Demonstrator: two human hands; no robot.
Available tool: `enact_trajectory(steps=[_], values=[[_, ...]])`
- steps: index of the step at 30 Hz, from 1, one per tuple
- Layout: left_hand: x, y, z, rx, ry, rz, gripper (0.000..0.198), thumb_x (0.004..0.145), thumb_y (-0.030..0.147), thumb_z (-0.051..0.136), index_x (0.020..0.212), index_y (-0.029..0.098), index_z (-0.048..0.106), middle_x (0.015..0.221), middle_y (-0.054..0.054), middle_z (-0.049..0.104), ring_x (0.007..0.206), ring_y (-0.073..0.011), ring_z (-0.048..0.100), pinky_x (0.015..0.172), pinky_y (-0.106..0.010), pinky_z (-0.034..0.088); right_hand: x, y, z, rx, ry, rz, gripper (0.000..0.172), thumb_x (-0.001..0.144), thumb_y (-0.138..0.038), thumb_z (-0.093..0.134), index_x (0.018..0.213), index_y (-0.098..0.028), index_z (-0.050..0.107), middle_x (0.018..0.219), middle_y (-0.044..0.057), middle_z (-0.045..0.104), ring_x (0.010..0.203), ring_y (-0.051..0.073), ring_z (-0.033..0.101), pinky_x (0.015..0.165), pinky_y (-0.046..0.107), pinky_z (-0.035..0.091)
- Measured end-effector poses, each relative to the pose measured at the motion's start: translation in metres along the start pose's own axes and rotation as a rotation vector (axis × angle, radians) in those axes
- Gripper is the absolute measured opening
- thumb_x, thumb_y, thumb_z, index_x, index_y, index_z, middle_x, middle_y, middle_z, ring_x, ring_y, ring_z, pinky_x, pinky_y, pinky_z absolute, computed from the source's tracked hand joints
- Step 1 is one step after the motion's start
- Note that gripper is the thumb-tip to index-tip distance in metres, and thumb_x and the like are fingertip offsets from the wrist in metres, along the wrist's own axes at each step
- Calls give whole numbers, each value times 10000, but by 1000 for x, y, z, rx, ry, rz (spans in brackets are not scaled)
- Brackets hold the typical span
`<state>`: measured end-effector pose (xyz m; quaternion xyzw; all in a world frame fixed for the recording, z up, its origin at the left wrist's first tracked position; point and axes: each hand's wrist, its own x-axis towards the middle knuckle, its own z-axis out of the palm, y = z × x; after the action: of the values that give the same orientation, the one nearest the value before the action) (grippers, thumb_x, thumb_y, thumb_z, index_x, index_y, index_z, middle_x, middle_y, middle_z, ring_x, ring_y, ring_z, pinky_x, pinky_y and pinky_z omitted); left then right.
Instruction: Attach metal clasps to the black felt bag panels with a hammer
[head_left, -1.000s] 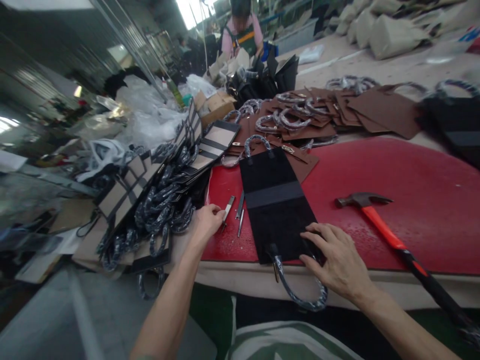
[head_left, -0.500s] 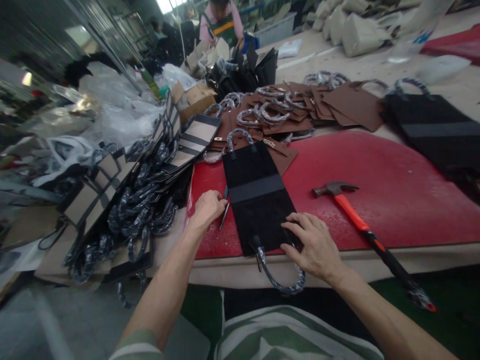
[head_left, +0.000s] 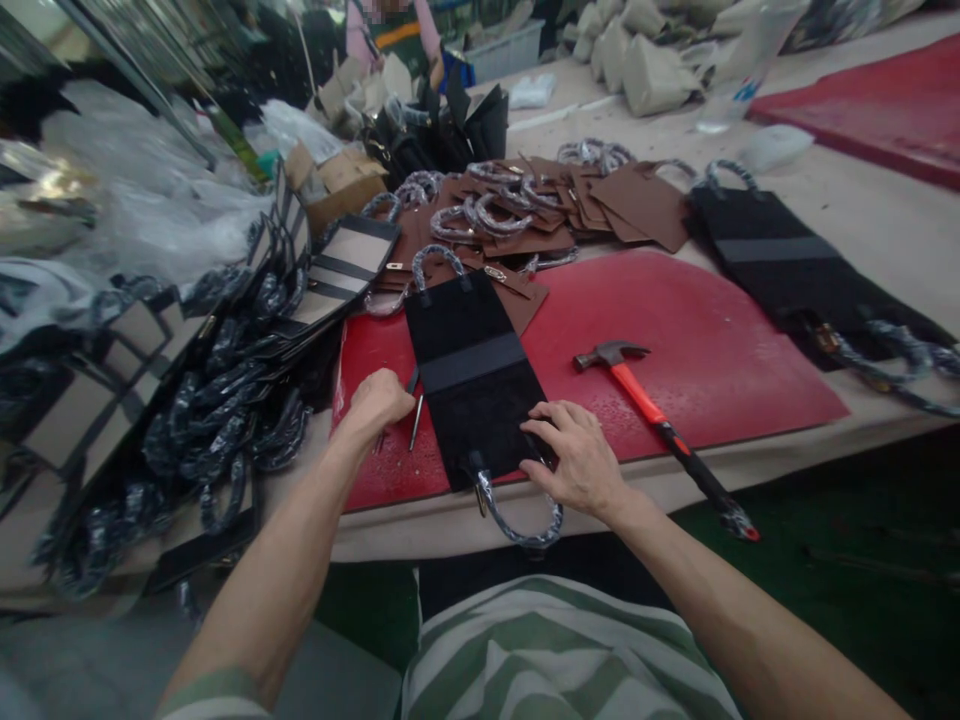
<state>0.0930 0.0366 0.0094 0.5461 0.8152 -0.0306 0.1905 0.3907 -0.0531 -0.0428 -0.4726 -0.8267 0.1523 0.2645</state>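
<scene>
A black bag panel (head_left: pixel 480 385) with a grey band across it lies on the red mat (head_left: pixel 720 370). Plastic-wrapped loop handles stand out at its far and near ends. My right hand (head_left: pixel 574 455) curls its fingers and thumb about the panel's lower right corner, by the root of the near handle (head_left: pixel 517 525). To the left of the panel, my left hand (head_left: pixel 381 398) has its fingers drawn together; what they hold, if anything, is hidden. Close by its fingertips is a thin metal tool (head_left: pixel 416 422). A claw hammer (head_left: pixel 645 405) with a red and black handle lies right of the panel.
Wrapped-handle panels (head_left: pixel 232 370) are heaped at the left. Brown panels (head_left: pixel 517 215) lie beyond the mat, and another black panel (head_left: pixel 795 260) lies at the right. A cardboard box (head_left: pixel 345 185) and dark bags (head_left: pixel 442 125) stand further back, near a person (head_left: pixel 409 40).
The view has swung slightly to the right, so everything appears further left. Both hands keep about the same place beside the black panel.
</scene>
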Motion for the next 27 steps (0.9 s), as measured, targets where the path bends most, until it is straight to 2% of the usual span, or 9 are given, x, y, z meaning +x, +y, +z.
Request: enact_trajectory(steps=[3,7,9,12,15,18,20,24,27], values=[[-4,-16,0,-253,-30,-12,102,701,199,682,624,159,627,506,-60,622,640,-246,695,612,-293,504,0,0,0,6,3,2,421,732,-313,747,1126,-218,634,1230,95,590,1125,304,495,985,464,380],[-26,-39,1,-670,-88,-64,27,810,151,586,836,144,579,655,-48,693,577,-163,690,560,-240,533,-1,-1,0,17,14,-1,413,735,-301,737,1127,-222,634,1228,93,592,1124,302,495,989,465,373],[-42,-46,5,-997,-169,-104,158,805,114,597,957,144,563,694,-50,710,575,-167,699,555,-253,554,-1,-1,0,14,12,1,418,732,-302,741,1127,-219,633,1226,94,591,1119,300,496,989,463,372],[-67,-48,16,-1416,-261,-118,257,824,106,593,1076,159,581,770,-48,735,696,-171,733,697,-317,609,-1,-1,0,5,2,6,429,728,-302,749,1131,-212,634,1227,94,587,1119,296,495,991,455,371],[-90,-39,34,-1689,-309,-51,223,852,149,592,1071,174,622,875,-39,749,881,-180,737,887,-385,592,-1,-1,1,2,-1,7,431,727,-305,751,1131,-207,636,1227,92,586,1125,294,493,993,453,373],[-107,-23,54,-1724,-394,38,218,824,209,669,1038,178,639,938,-45,755,948,-211,729,919,-422,581,-1,-1,1,0,-5,10,436,729,-313,748,1137,-206,635,1232,90,584,1134,294,491,1001,454,374],[-113,-11,66,-1715,-387,67,280,777,245,743,1026,172,638,951,-51,758,911,-210,736,862,-385,598,-1,-1,1,-4,-12,14,441,728,-319,748,1139,-204,635,1234,89,582,1136,294,490,1002,451,375],[-114,10,79,-1603,-160,156,387,726,320,810,1033,157,639,937,-62,766,794,-182,742,707,-278,593,0,-1,1,-2,-20,16,440,728,-317,744,1140,-208,635,1238,91,581,1138,295,489,1005,452,372],[-112,22,83,-1415,1,292,346,742,317,793,1010,148,654,925,-70,769,838,-180,738,792,-295,586,0,-2,0,-4,-18,17,436,727,-312,742,1136,-209,636,1235,92,583,1134,295,490,1002,453,371]])
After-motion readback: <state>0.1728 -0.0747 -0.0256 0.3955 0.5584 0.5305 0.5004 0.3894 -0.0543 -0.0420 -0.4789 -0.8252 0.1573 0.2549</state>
